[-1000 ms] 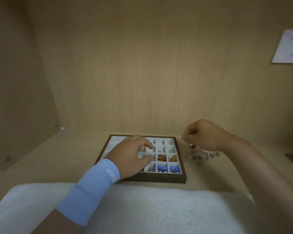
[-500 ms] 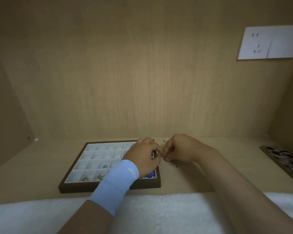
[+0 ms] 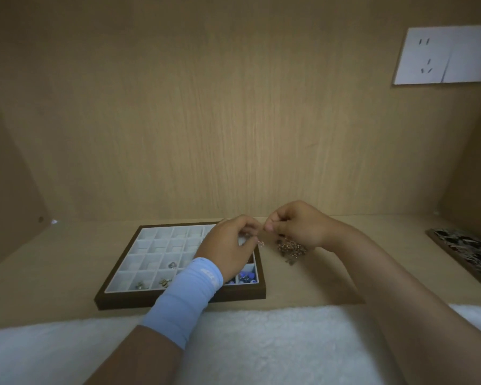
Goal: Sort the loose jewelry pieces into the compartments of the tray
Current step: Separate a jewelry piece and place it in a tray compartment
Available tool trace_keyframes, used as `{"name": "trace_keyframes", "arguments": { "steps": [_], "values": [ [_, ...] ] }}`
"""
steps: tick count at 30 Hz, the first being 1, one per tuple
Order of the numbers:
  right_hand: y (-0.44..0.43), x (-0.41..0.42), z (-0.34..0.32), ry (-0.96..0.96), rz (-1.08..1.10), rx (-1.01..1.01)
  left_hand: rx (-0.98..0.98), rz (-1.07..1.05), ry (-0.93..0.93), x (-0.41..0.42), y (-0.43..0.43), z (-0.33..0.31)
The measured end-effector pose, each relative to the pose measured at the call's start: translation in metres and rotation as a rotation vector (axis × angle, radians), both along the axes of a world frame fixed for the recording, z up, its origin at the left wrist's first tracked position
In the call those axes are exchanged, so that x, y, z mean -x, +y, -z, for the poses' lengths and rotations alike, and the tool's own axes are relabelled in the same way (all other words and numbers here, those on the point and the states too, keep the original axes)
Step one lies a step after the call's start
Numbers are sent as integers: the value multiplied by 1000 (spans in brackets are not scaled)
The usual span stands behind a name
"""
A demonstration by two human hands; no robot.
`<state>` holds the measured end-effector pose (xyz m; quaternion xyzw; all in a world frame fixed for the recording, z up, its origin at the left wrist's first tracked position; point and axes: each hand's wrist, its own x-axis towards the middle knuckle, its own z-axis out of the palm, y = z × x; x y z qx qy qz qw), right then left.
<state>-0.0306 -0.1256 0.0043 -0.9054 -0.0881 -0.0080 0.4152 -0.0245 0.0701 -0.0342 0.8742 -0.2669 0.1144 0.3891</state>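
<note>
Two hands sit close together but apart, above the right rim of the tray. The left hand [image 3: 226, 247] has its fingers [image 3: 247, 228] curled, and thumb and forefinger pinch a small pinkish piece [image 3: 260, 243] that hangs just past the tray's right edge. The right hand [image 3: 299, 227] is curled too, its thumb pressed to its forefinger; whether anything sits between them is too small to tell.

Under the right hand, on the pale wooden counter [image 3: 331, 279], lies a pile of loose jewelry [image 3: 290, 249], brownish and glinting, just beside the tray and not touching it. The tray [image 3: 178, 297] has a dark brown frame and a grid of white compartments. The left hand covers its right part. Blue beads [image 3: 246, 275] fill the near right corner compartment. A silvery piece [image 3: 172, 264] lies in the second row from the front, and a gold piece [image 3: 165, 283] and a pale piece [image 3: 140, 285] lie in separate front-row compartments.

A light blue sleeve [image 3: 189, 295] covers the left wrist. A white fluffy cloth [image 3: 261, 345] lies along the near edge. A second dark tray [image 3: 468, 255] sits at the far right, and a white wall socket [image 3: 442, 55] is mounted above it.
</note>
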Motion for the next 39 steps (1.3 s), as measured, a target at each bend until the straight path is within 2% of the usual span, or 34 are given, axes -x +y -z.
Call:
{"name": "trace_keyframes", "arguments": {
  "steps": [3, 6, 11, 14, 21, 30, 32, 39],
  "values": [
    [0, 8, -9, 87, -34, -180, 179, -4, 127, 2, 0, -3],
    [2, 13, -19, 120, -83, -215, 346, 26, 274, 5, -3, -8],
    [6, 14, -27, 130, -122, -316, 388, 90, 387, 9, -5, -18],
    [14, 14, -27, 86, -83, -324, 376, 64, 355, 9, 6, -29],
    [48, 17, -23, 13, -51, -363, 177, 47, 211, 7, 53, -57],
    [108, 14, -24, 66, -133, -415, 277, -9, 227, 7, 119, -54],
    [117, 6, -22, 54, -150, -355, 304, -12, 219, 7, 129, -48],
    [138, -23, -11, 29, -193, -68, 217, -116, 280, -1, 149, -26]
  ]
}}
